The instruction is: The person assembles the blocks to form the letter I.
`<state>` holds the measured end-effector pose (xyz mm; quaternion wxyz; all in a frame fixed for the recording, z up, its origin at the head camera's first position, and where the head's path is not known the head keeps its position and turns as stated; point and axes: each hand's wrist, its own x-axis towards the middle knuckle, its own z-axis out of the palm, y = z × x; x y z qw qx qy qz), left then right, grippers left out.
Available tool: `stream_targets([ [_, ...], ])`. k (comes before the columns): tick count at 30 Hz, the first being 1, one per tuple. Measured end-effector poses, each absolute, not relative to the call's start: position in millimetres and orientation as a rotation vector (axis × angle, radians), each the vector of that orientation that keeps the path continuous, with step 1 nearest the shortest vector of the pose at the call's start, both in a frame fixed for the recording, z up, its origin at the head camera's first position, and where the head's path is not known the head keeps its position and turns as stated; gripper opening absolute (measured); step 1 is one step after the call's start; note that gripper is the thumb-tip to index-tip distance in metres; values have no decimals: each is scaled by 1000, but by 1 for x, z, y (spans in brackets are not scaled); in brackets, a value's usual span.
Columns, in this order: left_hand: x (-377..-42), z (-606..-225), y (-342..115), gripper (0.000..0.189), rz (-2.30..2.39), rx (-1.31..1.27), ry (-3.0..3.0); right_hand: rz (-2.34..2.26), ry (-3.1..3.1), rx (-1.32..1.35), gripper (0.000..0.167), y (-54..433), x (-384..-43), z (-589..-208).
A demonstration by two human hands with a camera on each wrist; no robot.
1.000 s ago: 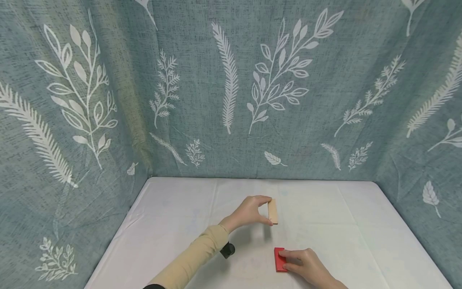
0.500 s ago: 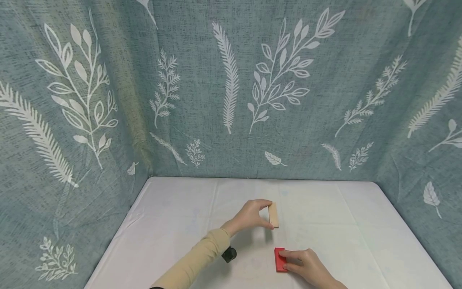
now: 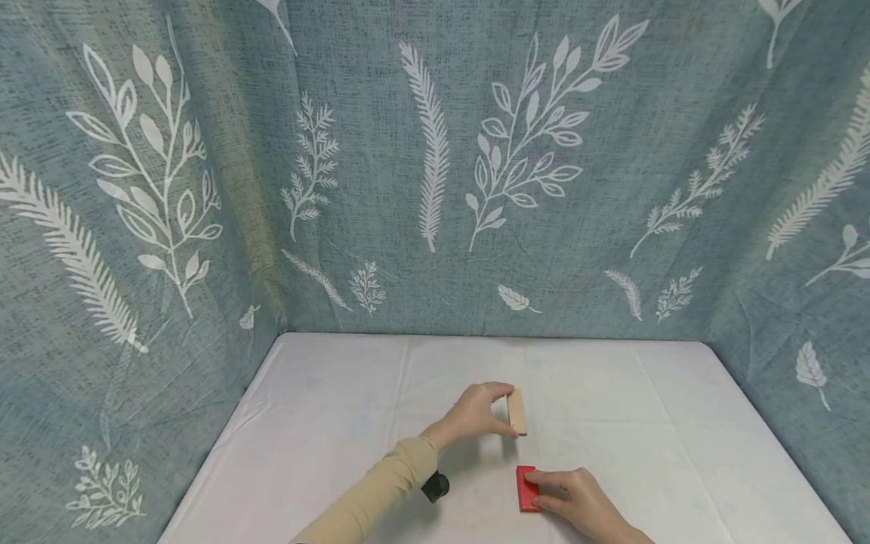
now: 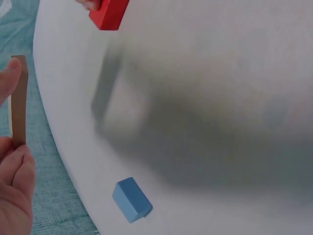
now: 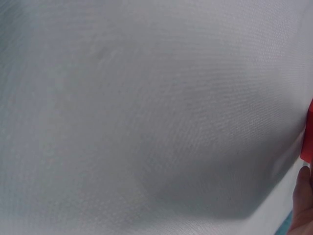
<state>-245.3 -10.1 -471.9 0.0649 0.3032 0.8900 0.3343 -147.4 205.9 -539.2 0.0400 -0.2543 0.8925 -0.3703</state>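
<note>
My left hand (image 3: 474, 414) grips a flat, pale wooden block (image 3: 517, 412) by its two ends, fingers at the far end and thumb at the near one. In the left wrist view the wooden block (image 4: 18, 105) is seen edge-on, and a shadow falls on the cloth below. Closer to me, my right hand (image 3: 581, 500) pinches a red rectangular block (image 3: 526, 496) from its right side, thumb and fingers at the block's face. The right wrist view catches just a sliver of the red block (image 5: 308, 139) beside a fingertip.
A small blue block (image 4: 132, 200) lies on the white tablecloth (image 3: 625, 438) in the left wrist view; the head view does not show it. A black wrist camera (image 3: 436, 486) sits under the left sleeve. Leaf-patterned curtains (image 3: 381, 189) enclose the back and sides.
My left hand has come a little toward me and slightly right, bringing the wooden block nearer to the red one. The right hand and red block have stayed in place.
</note>
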Motion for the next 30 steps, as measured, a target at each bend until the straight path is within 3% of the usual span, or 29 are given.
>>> stream_targets([
  [30, -231, -493, -2, 72, 941, 902, 2672, -1153, 2744, -793, 34, 206, -148, -543],
])
